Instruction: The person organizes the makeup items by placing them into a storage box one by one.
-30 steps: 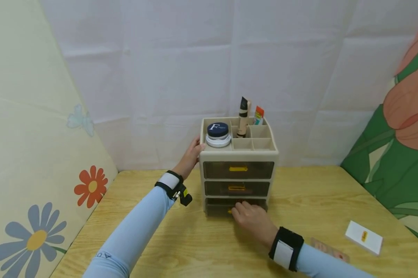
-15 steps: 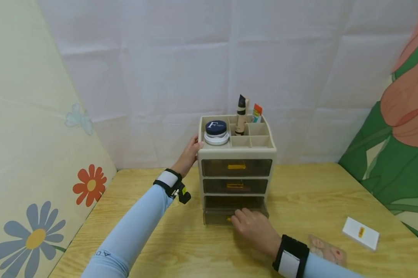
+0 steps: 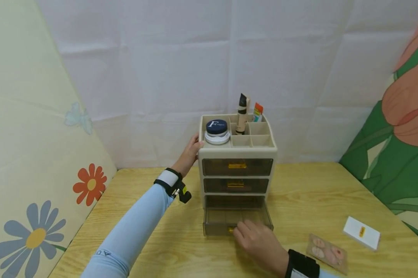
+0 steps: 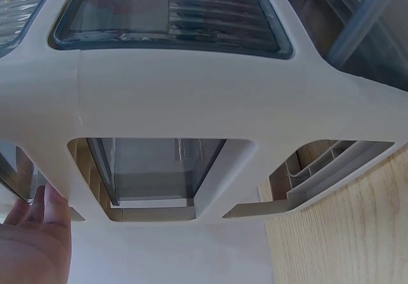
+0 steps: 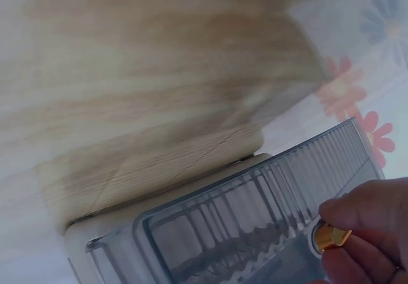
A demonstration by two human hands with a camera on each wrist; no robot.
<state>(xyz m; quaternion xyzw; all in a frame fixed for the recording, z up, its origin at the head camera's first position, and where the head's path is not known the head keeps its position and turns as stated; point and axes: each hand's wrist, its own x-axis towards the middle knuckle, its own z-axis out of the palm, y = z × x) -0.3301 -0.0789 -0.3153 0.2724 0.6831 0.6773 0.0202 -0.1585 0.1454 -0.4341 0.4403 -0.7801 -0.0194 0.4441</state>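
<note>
A cream cosmetics organizer (image 3: 237, 153) with three smoky drawers stands upright on the table. My left hand (image 3: 189, 154) holds its left side near the top; in the left wrist view the fingertips (image 4: 54, 210) reach into a side opening. The bottom drawer (image 3: 214, 228) is pulled out, and its visible floor is bare. My right hand (image 3: 257, 241) pinches the drawer's gold handle (image 5: 333, 238) between thumb and fingers. On top of the organizer sit a dark-lidded round powder case (image 3: 216, 126) on a white one, a beige tube with a black cap (image 3: 242, 116) and an orange-topped tube (image 3: 258, 112).
A pinkish makeup palette (image 3: 327, 253) and a white box with a gold label (image 3: 362, 233) lie on the wooden table (image 3: 174, 239) at the right. A white cloth wall (image 3: 160, 77) rises close behind, with flower-printed panels at both sides.
The bottom drawer has slid out toward me, my right hand moving with its handle. More of the palette shows beside my right forearm. My left hand stays on the organizer's side.
</note>
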